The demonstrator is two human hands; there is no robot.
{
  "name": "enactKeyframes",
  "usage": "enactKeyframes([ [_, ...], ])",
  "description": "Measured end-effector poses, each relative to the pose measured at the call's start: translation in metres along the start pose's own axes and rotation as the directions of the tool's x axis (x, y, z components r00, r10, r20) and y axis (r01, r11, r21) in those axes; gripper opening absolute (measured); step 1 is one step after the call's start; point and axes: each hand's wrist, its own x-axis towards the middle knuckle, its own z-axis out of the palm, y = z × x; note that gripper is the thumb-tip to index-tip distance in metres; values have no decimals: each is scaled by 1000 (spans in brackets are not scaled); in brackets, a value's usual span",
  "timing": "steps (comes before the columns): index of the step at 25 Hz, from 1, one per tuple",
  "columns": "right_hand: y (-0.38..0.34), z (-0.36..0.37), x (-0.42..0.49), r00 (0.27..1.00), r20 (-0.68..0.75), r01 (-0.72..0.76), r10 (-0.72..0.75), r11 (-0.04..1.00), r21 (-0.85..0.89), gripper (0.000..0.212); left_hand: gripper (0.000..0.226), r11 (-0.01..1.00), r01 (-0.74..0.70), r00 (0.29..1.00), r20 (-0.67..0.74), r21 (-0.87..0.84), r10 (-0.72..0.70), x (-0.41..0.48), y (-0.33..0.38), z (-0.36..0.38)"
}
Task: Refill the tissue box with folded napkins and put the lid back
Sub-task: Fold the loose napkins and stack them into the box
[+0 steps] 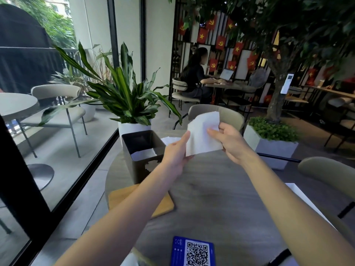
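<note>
1. The left hand (175,156) pinches the lower left edge of a white napkin (203,135) between thumb and fingers. The right hand (230,143) pinches its right edge, so the sheet is held up between them above the table (221,198).
2. The napkin is thin, soft paper, roughly upright, with its longer side rising toward the upper right.
3. The tissue box (138,169) stands down and to the left of the napkin, just beside the left hand, which is the nearer one. It is a dark, smooth, square-walled box with an open top and a few white sheets (143,155) lying low inside.
4. The lid (119,196), a flat pale wooden board with rounded corners, lies on the table near the box, partly under the left forearm.
</note>
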Motion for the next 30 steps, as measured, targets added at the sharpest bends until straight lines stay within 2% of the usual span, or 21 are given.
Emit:
enactKeyframes([
  [3, -10, 16, 5, 998, 5, 70, -70, 994, -83, 22, 21, 989, -140, 990, -14, 36, 141, -12, 36, -12],
  [7, -14, 51, 21, 997, -31, 72, -77, 989, -129, 14, 23, 901, -259, 952, -66, 347, 299, -18, 77, -51],
  [9, -16, 74, 29, 996, -29, 76, -83, 980, -185, 14, 21, 809, -308, 920, -62, 500, 388, -19, 91, -77],
  [11, -17, 101, 37, 994, -39, 86, -103, 946, -312, 17, 12, 695, -346, 857, -89, 630, 508, -24, 100, -101],
  [13, -13, 127, 43, 990, -64, 84, -130, 875, -477, 14, 28, 555, -318, 791, -107, 769, 602, -31, 101, -121],
  [14, -8, 139, 45, 988, -63, 84, -143, 823, -562, 13, 31, 485, -282, 783, -93, 828, 615, -33, 101, -130],
  [17, 7, 166, 47, 986, -2, 107, -166, 646, -756, 10, 10, 232, -199, 789, 16, 952, 614, -28, 100, -142],
  [20, 16, 172, 51, 984, 41, 129, -176, 527, -840, 23, 15, -63, -74, 750, 97, 995, 655, -14, 99, -138],
  [22, 21, 172, 57, 983, 95, 155, -158, 427, -891, 30, 15, -189, 6, 785, 112, 982, 610, -6, 101, -133],
  [25, 23, 174, 63, 979, 181, 201, -97, 263, -944, 33, 16, -328, 35, 860, 139, 944, 491, 3, 102, -125],
  [30, 18, 180, 65, 959, 257, 239, 120, 144, -960, 32, 21, -454, 47, 918, 140, 890, 370, 9, 96, -114],
])
